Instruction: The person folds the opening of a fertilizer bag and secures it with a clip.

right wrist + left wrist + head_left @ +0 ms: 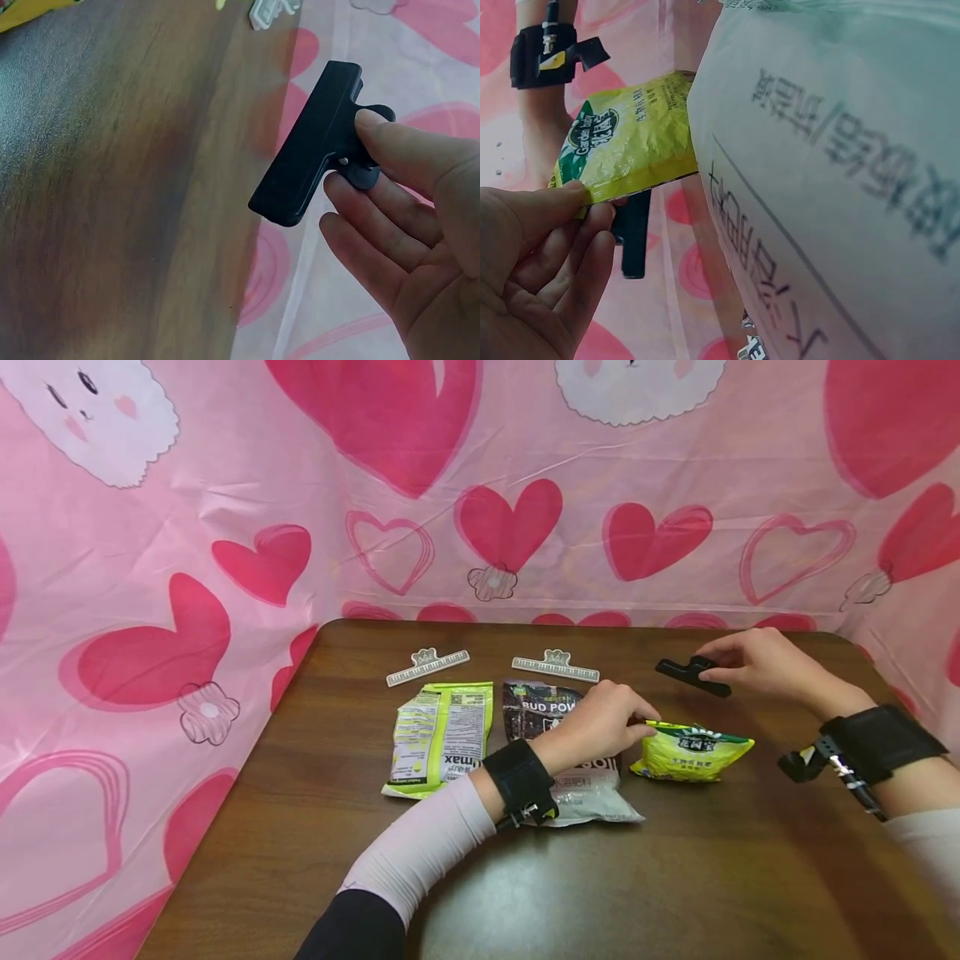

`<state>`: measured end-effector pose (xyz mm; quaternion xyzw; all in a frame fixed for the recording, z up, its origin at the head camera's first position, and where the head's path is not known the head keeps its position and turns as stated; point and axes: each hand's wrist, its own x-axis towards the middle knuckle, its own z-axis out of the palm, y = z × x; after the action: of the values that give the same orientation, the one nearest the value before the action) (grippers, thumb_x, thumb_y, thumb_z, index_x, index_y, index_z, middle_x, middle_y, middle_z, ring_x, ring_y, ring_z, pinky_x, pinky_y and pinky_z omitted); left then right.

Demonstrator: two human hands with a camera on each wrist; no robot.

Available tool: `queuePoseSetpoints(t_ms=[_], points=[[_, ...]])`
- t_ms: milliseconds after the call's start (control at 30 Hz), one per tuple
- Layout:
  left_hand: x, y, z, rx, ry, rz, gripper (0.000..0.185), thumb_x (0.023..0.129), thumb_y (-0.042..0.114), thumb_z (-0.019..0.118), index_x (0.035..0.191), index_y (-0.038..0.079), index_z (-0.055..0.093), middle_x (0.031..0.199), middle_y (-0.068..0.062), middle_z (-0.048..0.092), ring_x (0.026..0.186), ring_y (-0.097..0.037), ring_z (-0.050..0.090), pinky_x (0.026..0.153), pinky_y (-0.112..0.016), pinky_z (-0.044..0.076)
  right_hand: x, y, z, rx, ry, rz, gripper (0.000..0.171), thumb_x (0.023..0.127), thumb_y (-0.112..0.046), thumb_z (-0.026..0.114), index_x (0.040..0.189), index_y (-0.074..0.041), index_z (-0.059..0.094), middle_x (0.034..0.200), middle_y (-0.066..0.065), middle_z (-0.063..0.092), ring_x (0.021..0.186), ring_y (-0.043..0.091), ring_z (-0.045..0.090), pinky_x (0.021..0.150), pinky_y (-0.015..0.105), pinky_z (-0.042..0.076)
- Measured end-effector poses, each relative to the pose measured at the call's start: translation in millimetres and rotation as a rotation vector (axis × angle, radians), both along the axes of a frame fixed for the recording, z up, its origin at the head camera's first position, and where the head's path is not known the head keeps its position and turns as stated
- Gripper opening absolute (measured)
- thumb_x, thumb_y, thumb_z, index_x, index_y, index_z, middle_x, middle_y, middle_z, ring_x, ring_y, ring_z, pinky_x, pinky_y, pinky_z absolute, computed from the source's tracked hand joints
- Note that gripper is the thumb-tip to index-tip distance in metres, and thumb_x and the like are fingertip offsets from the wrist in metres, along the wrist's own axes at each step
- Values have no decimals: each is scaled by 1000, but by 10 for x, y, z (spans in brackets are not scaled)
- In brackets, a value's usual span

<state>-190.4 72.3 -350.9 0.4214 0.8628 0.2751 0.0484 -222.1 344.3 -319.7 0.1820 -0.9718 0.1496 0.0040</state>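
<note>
My left hand (603, 720) pinches the top left corner of a small yellow and green packet (693, 756), thumb above and fingers below in the left wrist view. The packet's top edge is raised toward the hand. To its right, my right hand (768, 668) holds a black bag clip (319, 146) by its handles, between thumb and fingers; its long jaw bar faces left. In the head view the clip hangs above the table, beyond the yellow packet. Part of the dark and white bag (592, 797) is hidden behind my left hand and forearm.
A lime and white packet (442, 735) lies left of the dark and white bag. Two pale ruler-patterned clips (427, 667) lie behind the bags on the brown table (315, 827). A pink heart-printed cloth (570, 527) hangs along the table's back edge.
</note>
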Motion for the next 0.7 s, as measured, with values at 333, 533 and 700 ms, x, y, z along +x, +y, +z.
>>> queuePoseSetpoints(t_ms=[333,533,700], points=[[6,-2,1,-1,-5,0,23,96,23,66,117,19,74,111,6,75,81,4,63,70,-10,42,173,-23,80,-19,48,31,30,81,-14,81,110,-9,74,95,4,76,62,2,48,55,22,43],[0,-9,-14,6,-1,-4,23,96,23,66,117,19,75,110,5,76,76,4,61,68,-10,42,279,-63,157,-12,74,56,30,79,-15,82,108,-10,75,96,5,76,66,-1,52,57,22,46],[5,-15,-17,13,3,-2,23,96,23,66,117,18,75,110,5,76,68,3,57,64,-11,39,386,-94,249,-12,85,55,30,77,-13,84,106,-13,75,94,1,75,68,-3,55,59,20,50]])
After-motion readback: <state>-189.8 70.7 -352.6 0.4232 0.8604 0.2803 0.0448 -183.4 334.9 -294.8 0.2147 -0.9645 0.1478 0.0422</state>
